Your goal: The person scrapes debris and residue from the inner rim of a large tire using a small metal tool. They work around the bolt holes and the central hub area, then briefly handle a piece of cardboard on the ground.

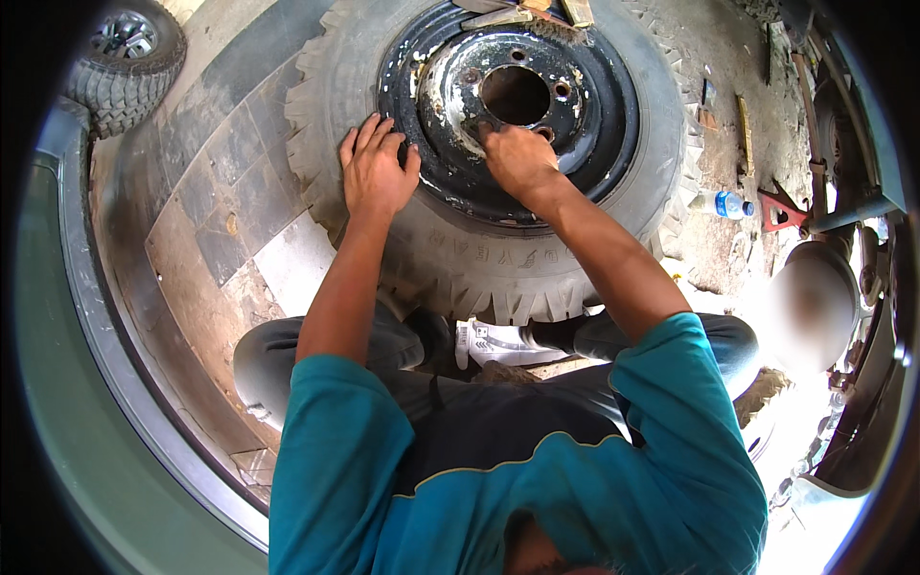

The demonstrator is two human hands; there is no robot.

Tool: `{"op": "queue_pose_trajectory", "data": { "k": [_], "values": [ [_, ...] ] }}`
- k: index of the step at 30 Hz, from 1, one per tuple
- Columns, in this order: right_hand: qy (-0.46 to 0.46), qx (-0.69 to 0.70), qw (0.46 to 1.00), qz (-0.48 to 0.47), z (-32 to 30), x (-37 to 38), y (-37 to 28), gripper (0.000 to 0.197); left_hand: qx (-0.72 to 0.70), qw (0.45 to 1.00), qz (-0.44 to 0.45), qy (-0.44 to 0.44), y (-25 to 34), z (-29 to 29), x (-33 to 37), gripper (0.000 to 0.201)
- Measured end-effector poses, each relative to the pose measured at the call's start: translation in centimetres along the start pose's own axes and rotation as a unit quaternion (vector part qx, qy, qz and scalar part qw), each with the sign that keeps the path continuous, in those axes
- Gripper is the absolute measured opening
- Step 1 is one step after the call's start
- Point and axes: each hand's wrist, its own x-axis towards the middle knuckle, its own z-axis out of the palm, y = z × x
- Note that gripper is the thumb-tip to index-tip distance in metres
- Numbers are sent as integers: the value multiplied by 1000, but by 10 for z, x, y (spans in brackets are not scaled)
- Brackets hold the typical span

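A large wheel lies flat before me, its knobby grey tire (pixel 498 259) around a black steel rim (pixel 599 144) with a worn, patchy painted centre and a round middle hole. My left hand (pixel 377 171) rests with fingers spread where the tire's sidewall meets the rim's left edge. On the rim's centre disc, just below the middle hole, my right hand (pixel 519 161) presses down with curled fingers. Whatever it may hold is hidden under the fingers. Wooden-handled brushes (pixel 556 27) lie across the rim's far edge.
Another wheel (pixel 129 67) sits at the far left, beside a green vehicle panel (pixel 86 383). To the right lie a plastic bottle (pixel 728 204) with a blue label and a red metal stand (pixel 781 208). Vehicle parts line the right edge. Floor tiles (pixel 235 172) show left of the tire.
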Motion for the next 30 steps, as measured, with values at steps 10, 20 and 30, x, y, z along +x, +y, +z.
{"op": "queue_pose_trajectory", "data": {
  "k": [10,20,30],
  "values": [
    [-1,41,999,18,-7,-11,-3,34,-11,1000,0,10,-1,-2,-1,34],
    [-10,54,998,26,-1,-9,-5,29,-18,1000,-3,25,-1,1,1,32],
    [-17,79,996,30,-11,13,-12,27,-18,999,-1,45,-3,2,-1,28]
  ]
}}
